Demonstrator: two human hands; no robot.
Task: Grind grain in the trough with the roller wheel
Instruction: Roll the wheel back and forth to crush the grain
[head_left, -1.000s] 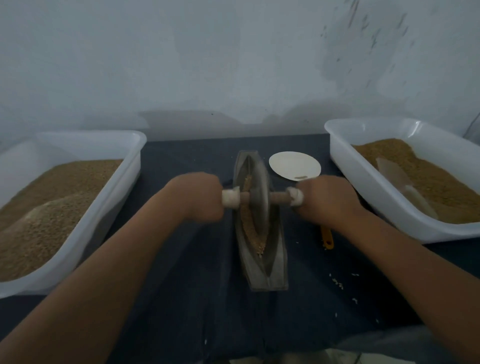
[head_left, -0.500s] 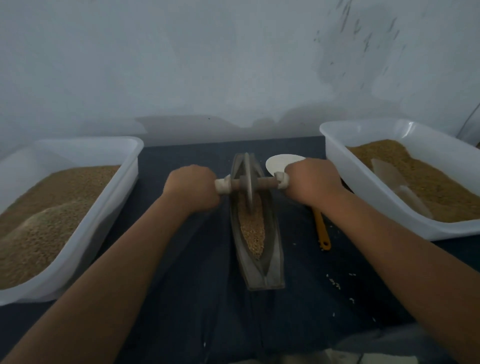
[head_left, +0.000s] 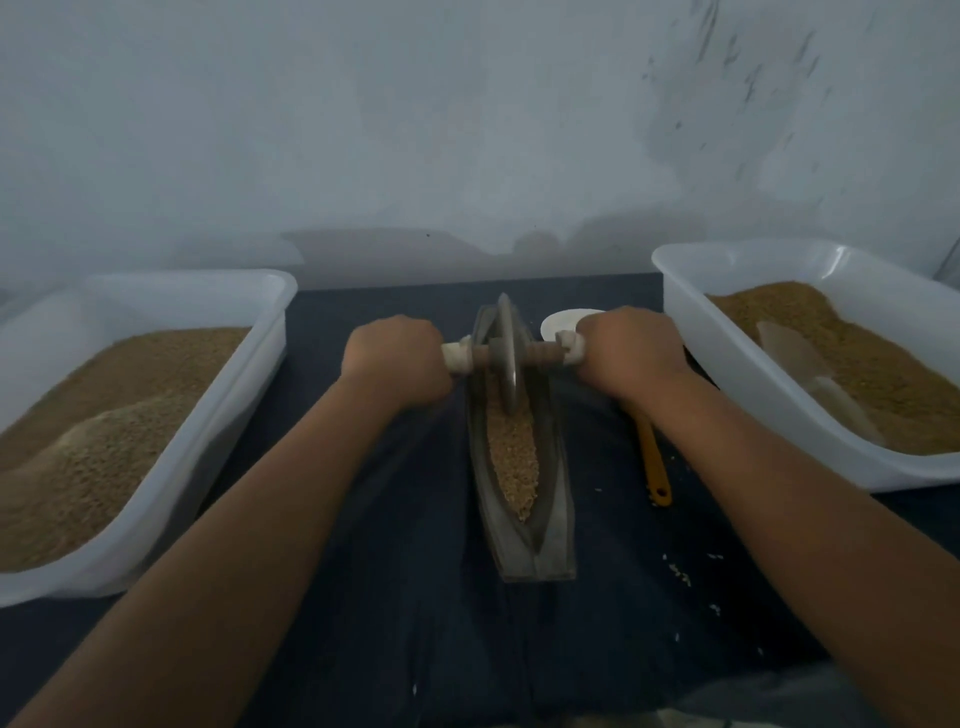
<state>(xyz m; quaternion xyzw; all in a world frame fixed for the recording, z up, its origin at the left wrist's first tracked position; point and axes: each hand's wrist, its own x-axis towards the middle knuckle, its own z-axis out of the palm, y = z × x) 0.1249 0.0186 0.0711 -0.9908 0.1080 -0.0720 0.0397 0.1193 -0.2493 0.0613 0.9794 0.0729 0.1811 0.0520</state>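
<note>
A narrow boat-shaped metal trough (head_left: 556, 525) lies lengthwise on the dark cloth in front of me, with a strip of brown grain (head_left: 513, 457) along its groove. The metal roller wheel (head_left: 506, 358) stands upright in the far half of the trough on a wooden axle with pale ends. My left hand (head_left: 397, 361) grips the left end of the axle. My right hand (head_left: 626, 353) grips the right end. Both fists hide the handle ends they hold.
A white tub (head_left: 218, 415) of grain stands at the left. Another white tub (head_left: 737, 395) at the right holds grain and a pale scoop (head_left: 800, 364). A white dish (head_left: 558, 322) sits behind my right hand, an orange-handled tool (head_left: 653, 462) beside the trough. Loose grains dot the cloth.
Both hands have pushed the wheel away from me along the trough, from its middle to the far half. More grain now shows in the near part of the groove.
</note>
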